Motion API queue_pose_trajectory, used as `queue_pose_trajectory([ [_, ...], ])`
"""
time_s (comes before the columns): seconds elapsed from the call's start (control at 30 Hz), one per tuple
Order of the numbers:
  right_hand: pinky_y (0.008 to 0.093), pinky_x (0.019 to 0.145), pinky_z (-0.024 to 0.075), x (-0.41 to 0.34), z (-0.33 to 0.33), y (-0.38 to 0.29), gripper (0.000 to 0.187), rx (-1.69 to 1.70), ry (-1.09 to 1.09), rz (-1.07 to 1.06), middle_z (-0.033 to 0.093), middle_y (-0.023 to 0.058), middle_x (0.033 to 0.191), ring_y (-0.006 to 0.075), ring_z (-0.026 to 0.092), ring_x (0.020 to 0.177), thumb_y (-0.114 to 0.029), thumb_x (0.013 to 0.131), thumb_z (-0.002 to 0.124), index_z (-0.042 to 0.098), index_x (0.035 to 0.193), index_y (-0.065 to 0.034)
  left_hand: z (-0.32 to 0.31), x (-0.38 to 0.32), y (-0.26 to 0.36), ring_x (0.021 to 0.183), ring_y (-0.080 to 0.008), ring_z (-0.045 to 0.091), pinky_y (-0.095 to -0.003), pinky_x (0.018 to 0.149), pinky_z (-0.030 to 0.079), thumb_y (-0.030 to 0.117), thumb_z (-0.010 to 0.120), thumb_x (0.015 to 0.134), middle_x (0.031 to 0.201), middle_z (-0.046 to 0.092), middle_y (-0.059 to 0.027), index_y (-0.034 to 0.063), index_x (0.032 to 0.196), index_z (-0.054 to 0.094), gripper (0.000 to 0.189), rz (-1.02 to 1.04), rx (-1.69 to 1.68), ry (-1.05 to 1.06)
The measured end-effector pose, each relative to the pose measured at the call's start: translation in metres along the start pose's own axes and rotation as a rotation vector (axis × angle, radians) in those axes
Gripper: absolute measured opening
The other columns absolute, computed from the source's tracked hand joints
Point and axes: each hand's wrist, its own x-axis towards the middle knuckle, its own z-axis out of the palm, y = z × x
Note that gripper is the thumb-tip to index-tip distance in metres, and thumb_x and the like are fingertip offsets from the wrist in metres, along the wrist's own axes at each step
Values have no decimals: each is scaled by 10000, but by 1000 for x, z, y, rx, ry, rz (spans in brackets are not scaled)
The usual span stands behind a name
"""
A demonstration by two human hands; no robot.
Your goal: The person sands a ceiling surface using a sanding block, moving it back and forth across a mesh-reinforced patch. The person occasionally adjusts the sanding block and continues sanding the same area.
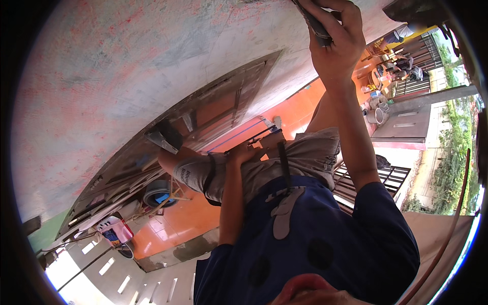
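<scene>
At the top, my right hand [338, 36] is raised against the wall [126, 72], its fingers pressing a folded dark sheet [314, 24] that looks like sandpaper. Pale grey-white patches and pinkish-red marks cover the wall surface. My left hand [243, 153] is low in front of my thighs, beside a brown support with a thin dark bar [263, 134]. Its fingers are curled, but whether they grip the support is too small to tell. A black strap [284, 164] hangs at the waist over my grey shorts [316, 148].
Below the wall runs a brown wooden frame [244, 91]. On the orange tiled floor [194, 213] stands a dark bucket [148, 188] near a pink-and-white container [121, 228]. At upper right, people sit near a round table [381, 76]. A barred window grille [392, 177] is beside my right arm.
</scene>
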Motion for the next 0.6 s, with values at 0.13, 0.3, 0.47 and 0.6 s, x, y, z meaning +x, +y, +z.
queue_pose_trajectory([
  [0.13, 339, 693, 502, 8, 4, -16, 336, 54, 54, -36, 611, 117, 911, 267, 632, 833, 80, 755, 729, 762, 1077, -11, 0, -1, -3, 1240, -297, 605, -406, 1044, 471, 530, 769, 754, 1325, 648, -139, 136, 1364, 609, 744, 74, 37, 45],
  [0.3, 350, 698, 494, 8, 16, -36, 365, 243, -23, -99, 598, 96, 916, 256, 615, 825, 44, 741, 737, 758, 1100, -18, 6, 5, -14, 1272, -320, 575, -420, 1068, 451, 570, 730, 759, 1335, 635, -152, 141, 1366, 606, 754, 106, 101, 47],
  [0.47, 362, 696, 481, 13, 16, -36, 368, 266, -46, -157, 586, 89, 934, 261, 603, 818, -1, 734, 742, 761, 1100, -39, 5, 9, -20, 1339, -336, 523, -421, 1095, 422, 675, 652, 785, 1440, 560, -160, 174, 1459, 518, 851, 113, 122, -5],
  [0.6, 387, 720, 481, 23, 4, -27, 354, 111, -107, -210, 590, 91, 951, 283, 608, 842, -12, 732, 747, 769, 1080, -72, 2, 5, -15, 1346, -341, 516, -427, 1104, 409, 665, 608, 815, 1444, 552, -177, 131, 1455, 517, 838, 59, 159, -7],
])
